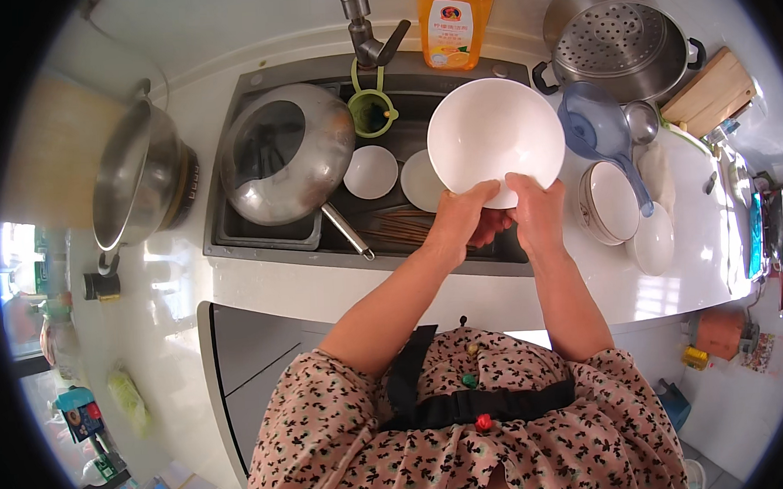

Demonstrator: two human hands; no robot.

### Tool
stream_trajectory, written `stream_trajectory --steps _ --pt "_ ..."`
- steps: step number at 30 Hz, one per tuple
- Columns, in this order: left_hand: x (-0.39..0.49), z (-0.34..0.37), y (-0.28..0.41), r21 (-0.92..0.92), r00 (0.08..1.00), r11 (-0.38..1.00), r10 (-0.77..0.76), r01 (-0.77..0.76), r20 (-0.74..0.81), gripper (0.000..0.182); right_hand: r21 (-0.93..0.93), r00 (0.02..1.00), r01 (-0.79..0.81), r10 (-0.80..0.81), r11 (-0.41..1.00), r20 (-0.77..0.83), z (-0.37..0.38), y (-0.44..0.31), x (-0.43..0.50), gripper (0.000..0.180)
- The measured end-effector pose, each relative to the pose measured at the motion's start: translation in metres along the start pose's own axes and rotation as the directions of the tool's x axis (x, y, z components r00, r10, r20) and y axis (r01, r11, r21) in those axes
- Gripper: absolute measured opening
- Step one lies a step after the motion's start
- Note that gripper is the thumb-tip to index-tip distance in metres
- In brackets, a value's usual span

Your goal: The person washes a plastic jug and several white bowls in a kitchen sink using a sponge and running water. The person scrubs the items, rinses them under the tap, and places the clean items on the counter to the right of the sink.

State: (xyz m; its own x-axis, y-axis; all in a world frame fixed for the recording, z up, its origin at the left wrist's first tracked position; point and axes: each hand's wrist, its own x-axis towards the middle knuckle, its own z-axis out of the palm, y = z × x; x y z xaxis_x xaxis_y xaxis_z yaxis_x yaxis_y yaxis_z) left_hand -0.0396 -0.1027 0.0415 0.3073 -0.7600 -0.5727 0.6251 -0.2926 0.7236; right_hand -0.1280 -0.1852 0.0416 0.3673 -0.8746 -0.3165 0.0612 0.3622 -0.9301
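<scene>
My left hand [461, 220] and my right hand [535, 205] both grip the near rim of a large white bowl [495, 132], thumbs at its inner edge and fingers beneath. Its inside is tilted up toward the camera, over the right part of the dark sink [398, 257]. Below and left of it in the sink are a white dish [421, 177], partly hidden by the bowl, a small white bowl [370, 172] and a bundle of wooden chopsticks [397, 226]. A wok lid with a glass window [289, 154] lies over the sink's left part, a metal handle [347, 230] beside it.
A green strainer [371, 111] hangs under the faucet [369, 42]. Behind stands an orange detergent bottle [454, 25]. On the right are a steamer pot [619, 44], a blue ladle [586, 124], stacked bowls [609, 202], another white bowl [651, 240] and a cutting board [712, 93]. A metal pan [126, 171] stands left.
</scene>
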Motion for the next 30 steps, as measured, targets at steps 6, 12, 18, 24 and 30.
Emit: stream_trajectory --steps 6,12,18,24,30 --pt "-0.018 -0.035 0.009 0.525 0.995 0.85 -0.009 -0.046 0.101 0.031 -0.08 0.992 -0.106 0.111 0.991 0.055 0.005 0.002 -0.001 0.009" --pt "-0.04 -0.031 0.007 0.893 0.754 0.145 0.603 -0.427 0.262 0.036 -0.304 0.996 -0.017 0.042 0.952 0.074 -0.007 0.002 0.015 0.012" --pt "-0.005 -0.032 0.02 0.8 0.646 -0.444 0.481 -0.402 0.592 0.09 -0.296 0.983 -0.071 0.117 0.952 0.141 0.007 -0.01 -0.01 0.014" --pt "-0.007 -0.033 0.004 0.752 0.664 -0.364 0.355 -0.549 0.657 0.083 -0.332 0.974 -0.083 0.147 0.94 0.172 -0.002 -0.002 -0.009 0.013" --pt "-0.012 -0.048 -0.02 0.747 0.648 -0.233 0.383 -0.622 0.659 0.068 -0.396 0.974 -0.077 0.154 0.915 0.166 -0.007 0.006 -0.005 0.016"
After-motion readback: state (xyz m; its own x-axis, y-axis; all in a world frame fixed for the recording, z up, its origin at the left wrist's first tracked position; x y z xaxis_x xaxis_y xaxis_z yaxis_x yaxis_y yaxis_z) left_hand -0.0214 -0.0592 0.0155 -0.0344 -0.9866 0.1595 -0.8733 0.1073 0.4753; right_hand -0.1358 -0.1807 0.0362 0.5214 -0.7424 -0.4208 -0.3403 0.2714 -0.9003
